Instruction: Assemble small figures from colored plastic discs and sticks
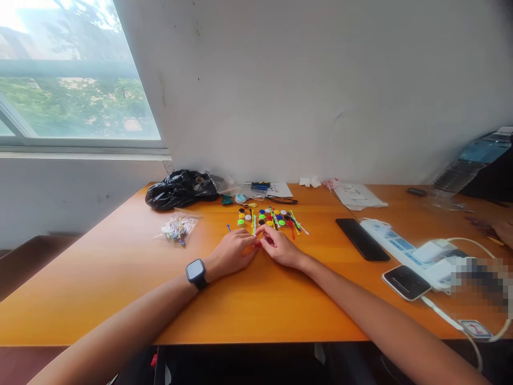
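My left hand [234,250], with a dark smartwatch [196,272] on the wrist, and my right hand [280,247] meet at the fingertips on the orange table [120,289]. Both pinch something small and red [259,244] between them; I cannot make out what it is. Just beyond the fingers lies a cluster of small coloured round pieces [262,216] and thin coloured sticks [294,222]. A lone blue stick [228,228] lies to the left of my left hand.
A black plastic bag [180,189] and a clear packet of small parts [178,229] lie at the left. At the right are two phones [363,238] [405,282], a white power strip [395,243] with cables, papers [356,195] and a water bottle [473,160]. Another person's hand [503,231] shows at the far right.
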A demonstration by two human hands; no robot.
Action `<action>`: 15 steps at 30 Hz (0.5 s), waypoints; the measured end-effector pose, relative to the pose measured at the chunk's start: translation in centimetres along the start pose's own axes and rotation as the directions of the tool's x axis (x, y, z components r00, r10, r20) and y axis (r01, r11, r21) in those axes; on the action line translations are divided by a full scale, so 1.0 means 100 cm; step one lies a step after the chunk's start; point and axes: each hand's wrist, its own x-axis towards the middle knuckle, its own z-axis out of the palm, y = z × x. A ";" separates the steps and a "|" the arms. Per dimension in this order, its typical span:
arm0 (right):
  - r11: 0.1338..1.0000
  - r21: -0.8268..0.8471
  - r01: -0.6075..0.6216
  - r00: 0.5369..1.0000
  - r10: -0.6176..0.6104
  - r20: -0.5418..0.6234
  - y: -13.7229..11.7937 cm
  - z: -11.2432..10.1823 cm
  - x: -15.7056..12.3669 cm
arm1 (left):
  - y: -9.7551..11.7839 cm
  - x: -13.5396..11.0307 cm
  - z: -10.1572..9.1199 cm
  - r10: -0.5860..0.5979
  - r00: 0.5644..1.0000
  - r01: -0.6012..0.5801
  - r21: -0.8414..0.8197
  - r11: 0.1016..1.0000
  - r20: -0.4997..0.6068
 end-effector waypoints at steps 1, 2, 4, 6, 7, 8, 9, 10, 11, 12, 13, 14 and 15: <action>1.000 -0.012 0.001 1.000 -0.001 0.002 0.000 0.000 0.000 | 0.000 0.000 0.002 -0.009 1.000 0.009 -0.006 1.000 0.003; 1.000 -0.024 0.001 1.000 -0.001 0.000 -0.001 0.000 0.001 | -0.001 0.000 0.003 -0.018 1.000 0.018 -0.007 1.000 0.008; 0.999 -0.045 -0.002 1.000 0.002 -0.008 -0.001 0.000 0.001 | -0.002 0.000 0.007 -0.029 0.999 0.029 -0.001 1.000 0.021; 0.998 -0.065 -0.002 1.000 0.001 -0.004 -0.001 0.000 0.000 | -0.004 -0.001 0.011 -0.026 0.999 0.026 0.006 1.000 0.036; 0.997 -0.077 0.001 1.000 0.000 0.001 -0.001 0.001 0.000 | -0.005 -0.001 0.014 -0.019 0.999 0.019 0.011 1.000 0.041; 0.996 -0.090 0.002 1.000 -0.001 0.009 -0.001 0.001 -0.001 | -0.006 -0.001 0.016 -0.011 0.999 0.010 0.018 1.000 0.043; 0.994 -0.108 0.004 1.000 -0.002 0.016 -0.001 0.001 -0.001 | -0.007 -0.001 0.018 -0.002 0.999 0.001 0.028 1.000 0.043; 0.991 -0.136 0.009 1.000 -0.008 0.012 -0.003 0.000 0.000 | -0.007 -0.001 0.019 0.004 0.999 -0.005 0.039 0.999 0.041; 0.984 -0.176 0.024 1.000 -0.025 -0.004 -0.006 -0.002 0.001 | -0.007 -0.001 0.020 0.007 0.999 -0.009 0.052 0.999 0.036; 0.973 -0.225 0.049 0.998 -0.058 -0.033 -0.010 -0.005 0.002 | -0.007 -0.001 0.021 0.010 0.999 -0.011 0.063 0.998 0.031; 0.957 -0.278 0.085 0.992 -0.108 -0.070 -0.017 -0.009 0.004 | -0.007 -0.001 0.022 0.012 1.000 -0.014 0.072 0.997 0.026; 0.936 -0.328 0.131 0.979 -0.175 -0.107 -0.027 -0.013 0.006 | -0.006 -0.001 0.022 0.015 1.000 -0.017 0.080 0.997 0.024; 0.918 -0.352 0.184 0.960 -0.245 -0.138 -0.040 -0.018 0.008 | -0.005 -0.001 0.023 0.019 1.000 -0.021 0.086 0.996 0.025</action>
